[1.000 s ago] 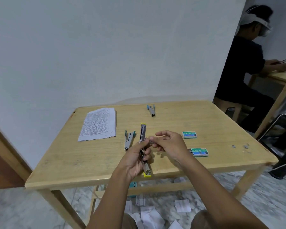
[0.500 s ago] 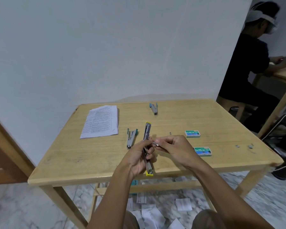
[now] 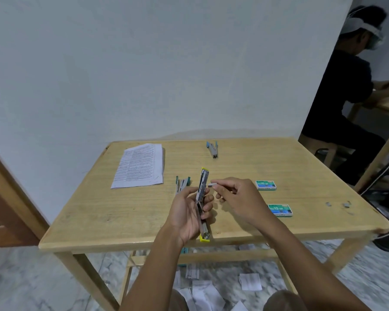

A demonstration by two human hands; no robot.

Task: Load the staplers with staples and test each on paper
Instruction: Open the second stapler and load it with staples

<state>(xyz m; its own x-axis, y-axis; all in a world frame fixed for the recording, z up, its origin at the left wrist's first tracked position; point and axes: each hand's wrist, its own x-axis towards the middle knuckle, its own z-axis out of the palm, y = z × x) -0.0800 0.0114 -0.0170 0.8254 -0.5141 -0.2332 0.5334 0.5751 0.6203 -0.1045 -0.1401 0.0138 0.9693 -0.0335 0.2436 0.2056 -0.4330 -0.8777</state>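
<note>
My left hand (image 3: 186,212) grips a yellow stapler (image 3: 203,189), swung wide open lengthwise above the table's front edge. My right hand (image 3: 236,196) pinches a small strip of staples (image 3: 211,184) just to the right of the stapler's upper half. A teal stapler (image 3: 182,183) lies open on the table left of my hands. A blue stapler (image 3: 212,149) lies at the back. A stack of printed paper (image 3: 139,166) rests at the back left. Two green staple boxes (image 3: 266,185) (image 3: 280,210) lie to the right.
The wooden table (image 3: 99,212) stands against a white wall. Loose staple bits (image 3: 338,204) lie near its right edge. Paper scraps (image 3: 249,281) litter the floor under it. A seated person (image 3: 344,97) works at another table to the right.
My right hand has lifted the staple strip up and slightly away from the stapler's channel. The left hand keeps its grip on the open yellow stapler.
</note>
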